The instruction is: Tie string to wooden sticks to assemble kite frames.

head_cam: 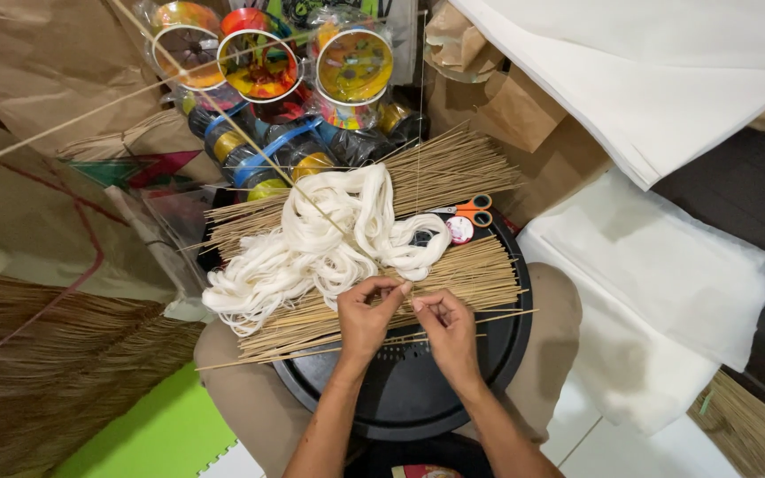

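My left hand (pixel 367 317) and my right hand (pixel 447 327) meet over a round black tray (pixel 418 403) on my lap. Both pinch at a thin bamboo stick (pixel 506 313) that lies across the tray, fingertips nearly touching at its middle. A bundle of thin bamboo sticks (pixel 453 279) lies just beyond my hands. A heap of white string (pixel 320 239) rests on the sticks to the left. Whether string runs between my fingers is too fine to see.
Orange-handled scissors (pixel 473 209) and a small round tape roll (pixel 459 229) lie at the tray's far edge. Colourful spools in plastic (pixel 267 66) stand behind. Brown paper (pixel 37 62) and a straw mass (pixel 46 372) lie left; white paper sheets (pixel 666 265) lie right.
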